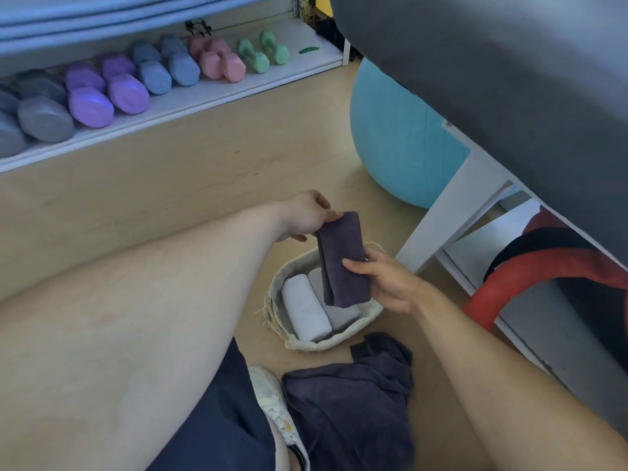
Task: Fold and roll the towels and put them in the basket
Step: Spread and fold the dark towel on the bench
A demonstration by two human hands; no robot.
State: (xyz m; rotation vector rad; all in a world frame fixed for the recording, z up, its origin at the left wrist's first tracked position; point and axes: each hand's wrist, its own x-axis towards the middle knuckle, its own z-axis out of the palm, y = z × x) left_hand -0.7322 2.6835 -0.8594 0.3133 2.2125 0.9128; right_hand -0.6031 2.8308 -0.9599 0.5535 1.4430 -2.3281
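A folded dark towel [343, 260] is held up over the basket [368, 316], pinched at its top end by the left hand [306, 215] and gripped at mid-length by the right hand [384, 283], thumb across the front. 2 pale rolled towels [307, 309] are seen lying side by side in the basket, the right one partly hidden behind the dark towel. A loose dark towel [350, 406] is heaped on the floor [204, 171] just below the basket, beside a white shoe [272, 399]. To the right, the white leg [452, 215] of a padded table [509, 79] stands near the basket's rim, with a red ring [543, 277] beyond it and a blue ball [397, 137] behind. Open floor is left on the basket's far side, up to the shelf [217, 93] of dumbbells [122, 90].
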